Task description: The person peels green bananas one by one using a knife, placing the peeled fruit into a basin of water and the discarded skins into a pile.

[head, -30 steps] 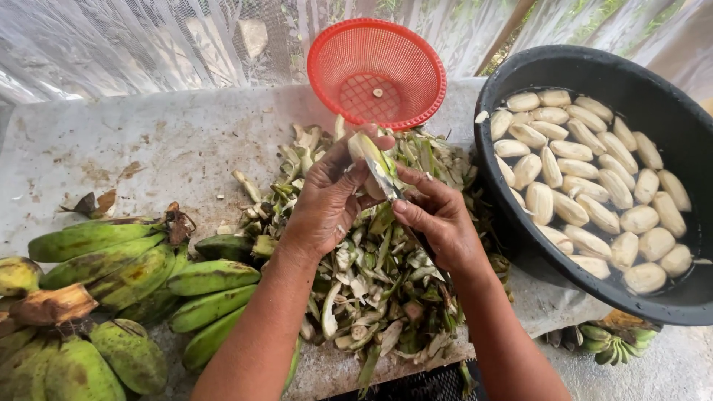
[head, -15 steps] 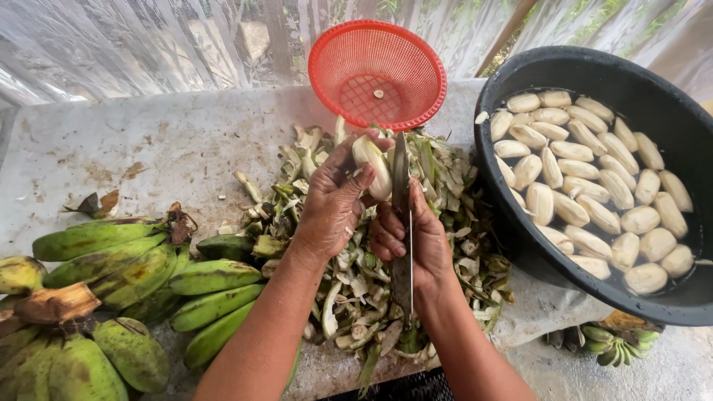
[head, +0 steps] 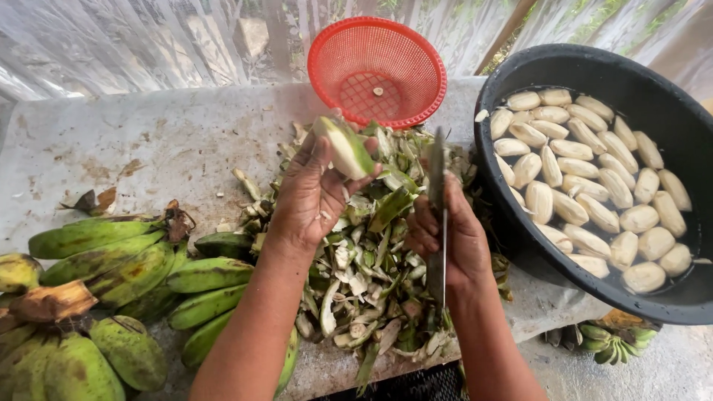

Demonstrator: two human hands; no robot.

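The left hand (head: 312,194) is raised over the middle of the table, fingers curled around a half-peeled banana (head: 345,147) — pale flesh showing along one side, a strip of green skin clinging to the other. The banana tilts up and away from the palm, just below the rim of the red plastic strainer basket (head: 377,70), which leans on its side against the pale sheeting behind the table.

The right hand (head: 451,241) is closed around the handle of a knife (head: 437,194). Its blade stands nearly upright, edge-on to the view, so it shows as little more than a thin dark line — near the banana but not touching it.

Under both hands lies a thick heap of green peelings (head: 364,275), strips and curls of skin piled on the stained grey tabletop (head: 148,141) and reaching its near edge. To the left of the heap sits a cluster of unpeeled green bananas (head: 111,260), some blotched yellow and brown, with dry stem ends among them. To the right, a big black tub (head: 512,96) overhangs the table's edge; it holds water and a crowd of peeled bananas (head: 587,178), cream-coloured and lying close together. Below the tub, down on the ground, a small bunch of green bananas (head: 613,338) peeks out.
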